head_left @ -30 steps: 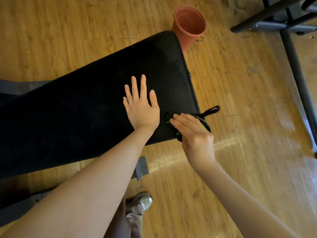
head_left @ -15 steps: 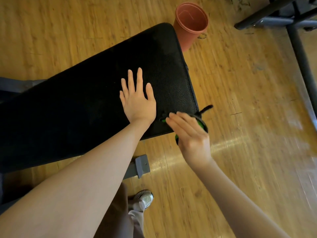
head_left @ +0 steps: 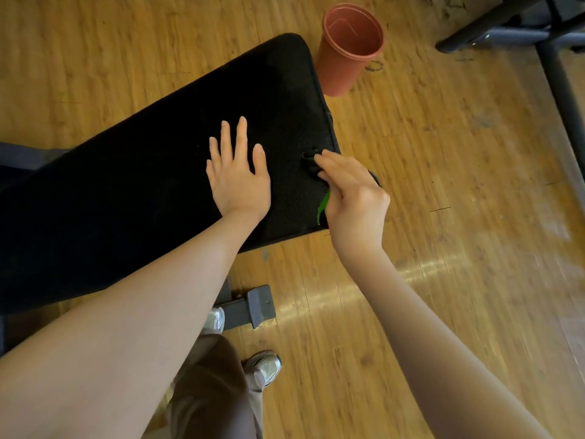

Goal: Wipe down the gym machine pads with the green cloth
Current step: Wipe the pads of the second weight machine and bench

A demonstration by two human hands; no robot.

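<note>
From the head camera, you are looking down at a long black bench pad (head_left: 142, 172) that runs from the left edge up toward the upper middle of the picture, over a yellow wood floor (head_left: 443, 185).

Your left hand (head_left: 237, 182) lies flat on the pad near its right end, palm down, fingers straight and a little spread, pointing away from you. It holds nothing.

Your right hand (head_left: 354, 198) is at the right edge of the pad, just beside the left hand but not touching it. Its fingers are curled round the green cloth (head_left: 323, 205), of which only a thin green strip shows below the fingers, against the pad's side edge. Most of the cloth is hidden under the hand, so you cannot tell how it is folded. A small dark piece (head_left: 310, 160) sticks out just past your fingertips on the pad's top surface; what it is cannot be made out.

A reddish plastic cup (head_left: 348, 49) stands upright on the floor, right by the far corner of the pad. Dark metal bars of another frame (head_left: 557, 74) cross the upper right corner.

Below the pad, a grey metal foot (head_left: 253, 305) of the bench rests on the floor. Your brown trouser leg (head_left: 212, 384) and a silver-grey shoe (head_left: 264, 369) show at the bottom, with a second shoe (head_left: 215, 321) partly hidden beside the foot.
</note>
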